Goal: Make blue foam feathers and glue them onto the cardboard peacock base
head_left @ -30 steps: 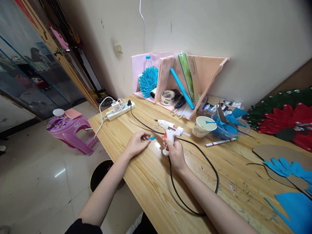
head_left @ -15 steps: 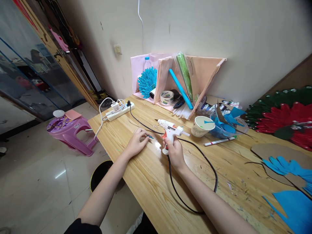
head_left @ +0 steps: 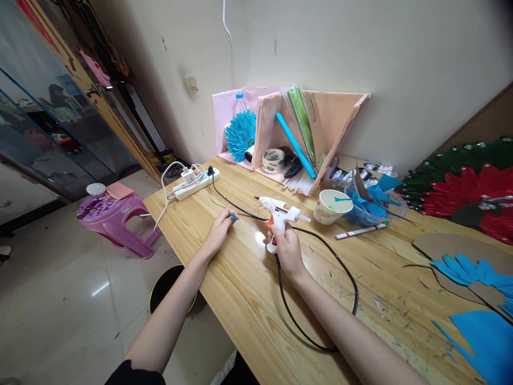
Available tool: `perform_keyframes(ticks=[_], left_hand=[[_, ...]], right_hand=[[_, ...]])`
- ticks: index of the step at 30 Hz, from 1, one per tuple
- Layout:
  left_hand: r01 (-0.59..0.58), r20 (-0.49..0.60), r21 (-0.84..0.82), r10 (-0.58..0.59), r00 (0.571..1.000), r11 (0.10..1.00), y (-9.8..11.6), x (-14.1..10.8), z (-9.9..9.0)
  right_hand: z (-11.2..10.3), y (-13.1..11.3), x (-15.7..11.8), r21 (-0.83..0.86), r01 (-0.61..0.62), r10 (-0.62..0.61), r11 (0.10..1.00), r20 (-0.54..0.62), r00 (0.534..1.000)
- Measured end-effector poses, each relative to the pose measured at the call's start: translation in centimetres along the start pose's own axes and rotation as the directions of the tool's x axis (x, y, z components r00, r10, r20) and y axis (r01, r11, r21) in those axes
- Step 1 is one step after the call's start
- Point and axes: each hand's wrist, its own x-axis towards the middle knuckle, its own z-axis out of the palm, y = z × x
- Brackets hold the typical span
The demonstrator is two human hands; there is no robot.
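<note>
While the right hand (head_left: 287, 248) grips the glue gun (head_left: 280, 212), likely light and stiff, sensibly by its handle over the table (head_left: 248, 289), the left hand (head_left: 218, 232) pinches a blue piece (head_left: 234, 218), probably soft, further left.

- The glue gun (head_left: 280, 213) in your right hand (head_left: 289, 248) looks like smooth white plastic, its trigger orange plastic.
- The blue piece (head_left: 233, 217) in your left hand (head_left: 218, 231) shows too little to judge.
- Your table (head_left: 236, 299) has a smooth, glossy wood-grain top.
- At three o'clock from the gun, your cup (head_left: 331, 214) looks like paper; farther out, the disc (head_left: 435, 246) is matt brown cardboard.
- At four, your blue sheet (head_left: 489, 342) looks matt, felt or paper; you can't tell which.
- At nine, your stool (head_left: 114, 222) is smooth pink plastic.
- Just past twelve, glossy clear film (head_left: 292, 101) wraps your green roll (head_left: 302, 125).
</note>
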Motion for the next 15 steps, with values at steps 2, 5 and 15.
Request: perform_keyframes(ticks=[2, 5, 15], left_hand=[[0.091, -0.034, -0.124, -0.096, 0.995, 0.988, -0.3, 0.2, -0.1], [0.108, -0.059, -0.179, -0.12, 0.991, 0.978, -0.5, 0.3, -0.2], [0.011, -0.145, 0.05, -0.004, 0.989, 0.999, -1.5, 0.2, 0.0]], right_hand=[[0.0, 0.0, 0.0, 0.0, -0.001, 0.001, 1.0, 0.008, 1.0], [0.0, 0.1, 0.0, -0.004, -0.001, 0.001, 1.0, 0.011, 1.0], [0.1, 0.2, 0.0, -0.018, -0.017, 0.018, 1.0, 0.025, 1.0]])
